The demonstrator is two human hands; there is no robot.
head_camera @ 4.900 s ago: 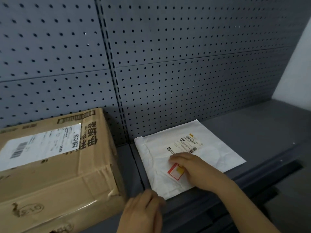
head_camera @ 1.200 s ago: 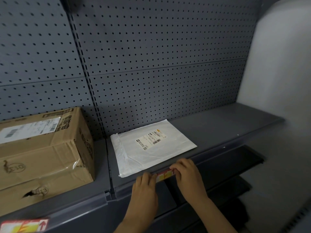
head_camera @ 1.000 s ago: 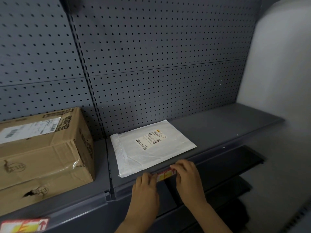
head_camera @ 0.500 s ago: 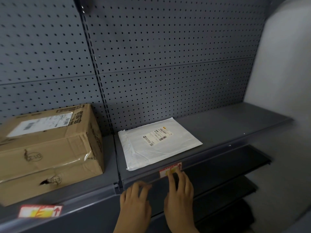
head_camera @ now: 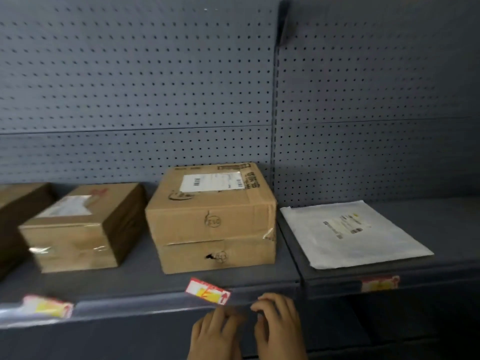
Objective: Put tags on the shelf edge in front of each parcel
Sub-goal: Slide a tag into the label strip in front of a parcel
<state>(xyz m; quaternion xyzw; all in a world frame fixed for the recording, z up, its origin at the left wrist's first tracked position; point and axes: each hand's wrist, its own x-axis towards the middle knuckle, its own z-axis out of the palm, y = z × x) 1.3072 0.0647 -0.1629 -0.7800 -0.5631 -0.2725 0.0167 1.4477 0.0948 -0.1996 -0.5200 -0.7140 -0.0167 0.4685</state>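
Note:
A white flat mailer point(head_camera: 353, 235) lies on the right shelf section, with a red and yellow tag point(head_camera: 379, 283) on the shelf edge point(head_camera: 428, 281) in front of it. A large cardboard box point(head_camera: 213, 216) stands left of it, and its tag point(head_camera: 207, 294) sits crooked on the edge strip. A smaller box point(head_camera: 78, 227) further left has a tag point(head_camera: 48, 306) before it. My left hand point(head_camera: 215, 336) and my right hand point(head_camera: 279, 326) hover just below the edge, fingers loosely curled, holding nothing.
A third brown box point(head_camera: 15, 211) is cut off at the far left. Dark pegboard point(head_camera: 181, 87) backs the shelf. The shelf right of the mailer point(head_camera: 454, 229) is bare. A lower shelf lies in shadow beneath.
The view has swung left, bringing more boxes into sight. Both hands have left the tag under the white mailer and now sit lower, below the large box's tag.

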